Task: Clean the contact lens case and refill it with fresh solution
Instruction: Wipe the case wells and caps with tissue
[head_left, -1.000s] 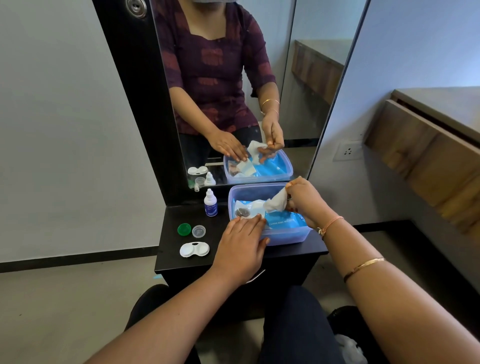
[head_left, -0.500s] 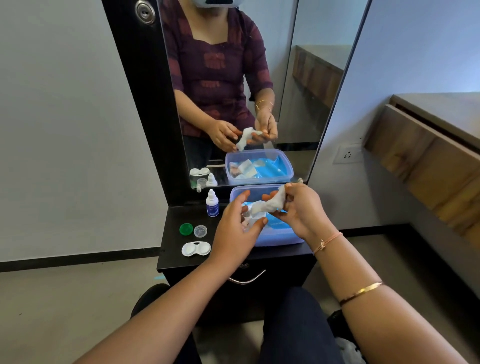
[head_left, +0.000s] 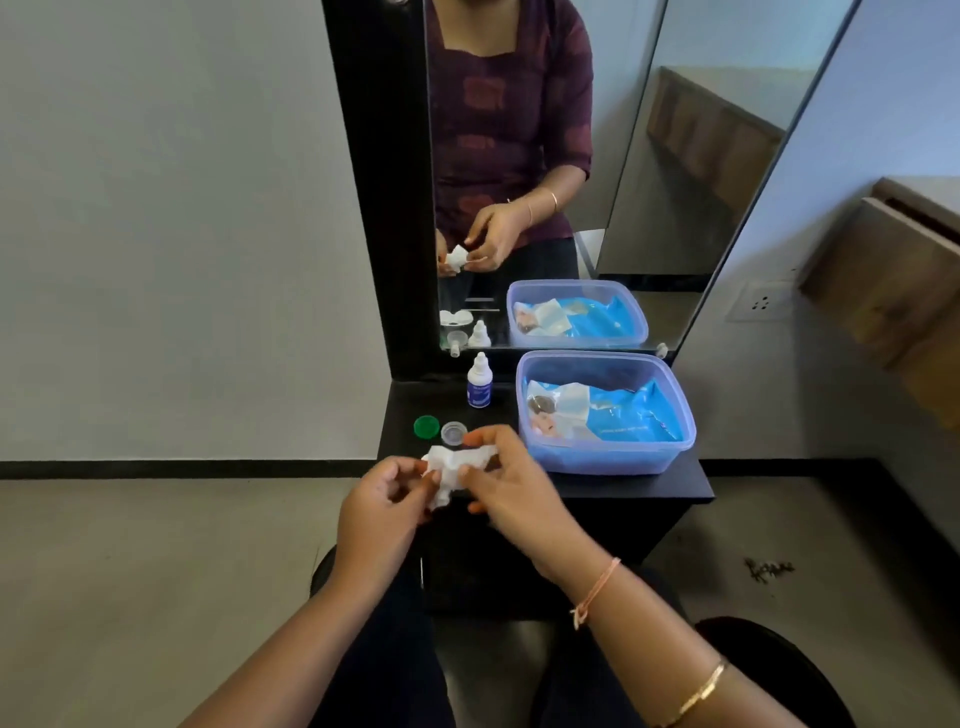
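The left hand (head_left: 382, 499) and right hand (head_left: 511, 483) are each pinching a white tissue (head_left: 452, 467), spreading it over the table (head_left: 623, 486) edge, probably for wiping. The lens case (head_left: 451, 316) is showing only in the mirror (head_left: 649, 156), apparently lying hidden behind the hands, with the bottle (head_left: 479, 387) waiting nearby.

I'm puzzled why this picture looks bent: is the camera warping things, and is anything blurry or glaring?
Head view: the wide lens makes the edges of the mirror lean apart. Same view: the left hand and right hand look slightly smeared, and the white tissue they hold is nearly washed out. The lighting is soft and even, with no harsh glare.
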